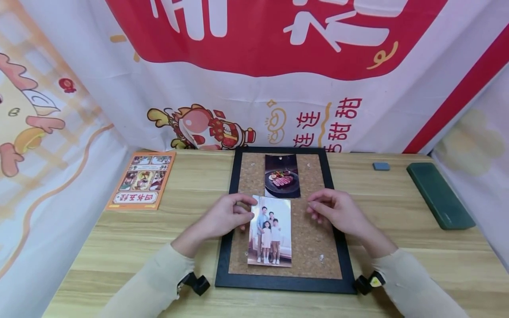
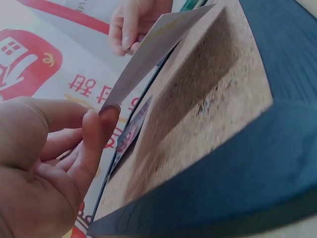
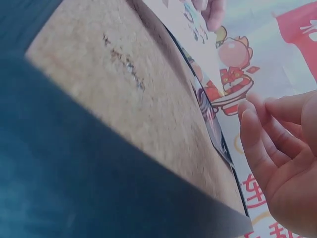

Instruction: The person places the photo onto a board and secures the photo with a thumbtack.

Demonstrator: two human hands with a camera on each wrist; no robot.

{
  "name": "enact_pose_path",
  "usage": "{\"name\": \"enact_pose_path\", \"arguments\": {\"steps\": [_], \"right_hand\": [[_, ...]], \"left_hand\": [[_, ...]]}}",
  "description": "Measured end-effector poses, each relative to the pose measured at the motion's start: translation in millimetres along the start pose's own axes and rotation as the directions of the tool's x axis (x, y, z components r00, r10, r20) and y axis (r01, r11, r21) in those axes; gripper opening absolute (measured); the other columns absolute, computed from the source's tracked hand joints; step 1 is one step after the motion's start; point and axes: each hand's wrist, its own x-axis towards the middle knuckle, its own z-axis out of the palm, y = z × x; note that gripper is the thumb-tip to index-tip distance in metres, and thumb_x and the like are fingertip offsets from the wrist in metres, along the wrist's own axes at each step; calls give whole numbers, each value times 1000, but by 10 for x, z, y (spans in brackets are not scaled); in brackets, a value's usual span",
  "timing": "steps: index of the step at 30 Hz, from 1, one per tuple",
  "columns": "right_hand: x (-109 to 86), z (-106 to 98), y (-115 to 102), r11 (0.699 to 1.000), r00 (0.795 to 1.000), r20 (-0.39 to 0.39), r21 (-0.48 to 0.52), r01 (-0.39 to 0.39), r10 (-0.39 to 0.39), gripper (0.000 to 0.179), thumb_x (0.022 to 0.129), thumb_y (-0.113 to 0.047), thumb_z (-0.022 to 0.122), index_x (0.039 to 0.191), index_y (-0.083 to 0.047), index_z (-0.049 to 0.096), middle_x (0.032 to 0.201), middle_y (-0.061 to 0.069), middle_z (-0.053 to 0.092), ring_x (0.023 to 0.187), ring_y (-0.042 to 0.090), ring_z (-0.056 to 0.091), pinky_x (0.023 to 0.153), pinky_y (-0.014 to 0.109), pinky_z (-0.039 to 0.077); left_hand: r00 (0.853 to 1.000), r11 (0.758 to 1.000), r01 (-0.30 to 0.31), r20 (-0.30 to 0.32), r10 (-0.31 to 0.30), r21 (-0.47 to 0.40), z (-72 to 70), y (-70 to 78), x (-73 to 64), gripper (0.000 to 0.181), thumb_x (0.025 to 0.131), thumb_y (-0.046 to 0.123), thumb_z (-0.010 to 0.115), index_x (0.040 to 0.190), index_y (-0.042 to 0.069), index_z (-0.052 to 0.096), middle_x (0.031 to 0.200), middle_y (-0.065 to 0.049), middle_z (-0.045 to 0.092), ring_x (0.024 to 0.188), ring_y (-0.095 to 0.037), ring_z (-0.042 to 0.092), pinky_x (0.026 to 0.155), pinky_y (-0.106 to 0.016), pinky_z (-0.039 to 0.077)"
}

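My left hand [image 1: 234, 213] pinches a family photo [image 1: 271, 232] by its upper left edge, between thumb and fingers. In the left wrist view the photo print [image 2: 148, 54] is tilted over the cork, casting a shadow. Below it lies a black-framed corkboard [image 1: 314, 234]. A photo of a steak dish [image 1: 281, 176] is fixed near the board's top by a pin [image 1: 280, 157]. Over the board's right side, my right hand [image 1: 332, 210] has thumb and fingertips drawn together. I cannot tell whether something small sits between these fingertips [image 3: 249, 111].
Small clear pins dot the cork, one at the lower right [image 1: 322, 257]. An orange booklet [image 1: 139, 181] lies left of the board. To the right are a small blue block [image 1: 381, 166] and a dark green case [image 1: 439, 194]. A printed cloth [image 1: 238, 88] hangs behind the table.
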Motion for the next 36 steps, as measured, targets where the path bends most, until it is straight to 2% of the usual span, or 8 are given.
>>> {"name": "enact_pose_path", "arguments": {"steps": [4,10,17,19,21,26,29,36], "right_hand": [[54,45,-46,1000,999,33,-10,-2,3,17,109,-9,64,120,1,72,99,16,78,77,21,72,64,34,62],[126,123,-124,999,993,105,-11,52,-51,17,109,-6,62,119,2,73,98,16,78,77,22,70,66,34,62],[220,208,-148,999,987,156,-19,51,-47,15,108,-4,62,118,0,73,96,15,76,76,22,68,66,34,62],[251,235,-139,999,984,175,-15,48,-45,14,108,-4,62,118,1,72,95,16,76,75,22,69,66,35,63],[282,259,-131,999,981,189,-13,39,-36,14,108,-4,63,117,1,71,95,14,78,75,22,70,67,35,63],[361,318,-139,1000,977,215,-13,17,-14,13,108,-6,62,116,2,70,94,12,79,76,22,73,69,34,63],[414,352,-146,1000,976,217,-13,1,2,13,108,-5,61,114,2,70,94,13,78,77,21,74,70,34,63],[496,404,-145,997,977,201,-38,-66,72,11,109,-5,61,112,-1,71,91,10,77,75,20,73,69,34,62]], "left_hand": [[1000,1000,4,-4,-4,9,69,21,49,34,102,5,70,135,1,66,97,-11,78,72,-20,69,64,-36,60],[1000,1000,-12,6,12,-2,162,37,105,32,101,4,71,132,-3,67,93,-12,76,68,-19,69,59,-36,59],[1000,1000,9,11,-9,20,204,78,174,31,100,4,72,130,-2,69,96,-10,78,69,-18,70,62,-35,57],[1000,998,23,17,-24,55,216,75,198,30,99,5,73,129,0,69,96,-9,77,71,-18,71,62,-32,57],[1000,992,15,19,-17,126,231,63,226,29,99,6,74,127,1,70,98,-7,77,76,-15,70,65,-29,57],[999,947,-48,26,42,318,268,43,288,27,97,9,77,123,3,73,98,-3,75,86,-7,68,77,-24,57],[998,931,-64,36,55,359,282,45,309,27,97,9,78,122,2,73,97,-3,75,87,-8,68,80,-26,57],[999,917,-37,20,31,398,321,46,331,24,97,11,77,120,6,74,97,-1,73,86,-9,65,79,-27,55]]}}
